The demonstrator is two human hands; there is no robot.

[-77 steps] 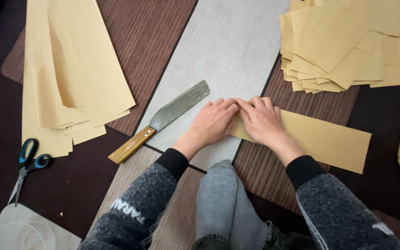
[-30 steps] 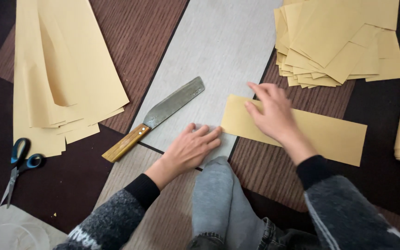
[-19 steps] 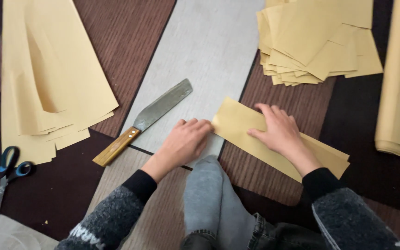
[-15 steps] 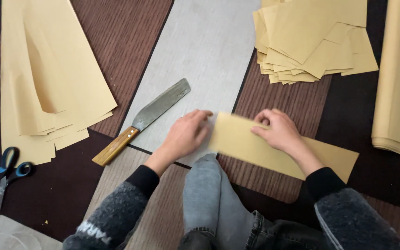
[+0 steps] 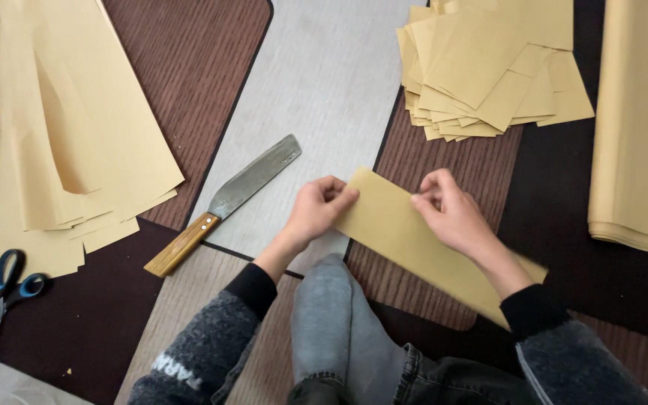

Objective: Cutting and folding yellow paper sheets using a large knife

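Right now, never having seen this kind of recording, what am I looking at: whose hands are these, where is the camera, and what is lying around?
The camera sits on the person's head and looks down, so the two hands are the wearer's own. The left hand and right hand each pinch the upper end of a long tan paper strip. On the striped floor mats lie a broad metal knife with a wooden handle, blue-handled scissors, a pile of long tan sheets at the left, a heap of cut tan pieces at the top, and a folded tan stack at the right. The grey shape is the wearer's knee.
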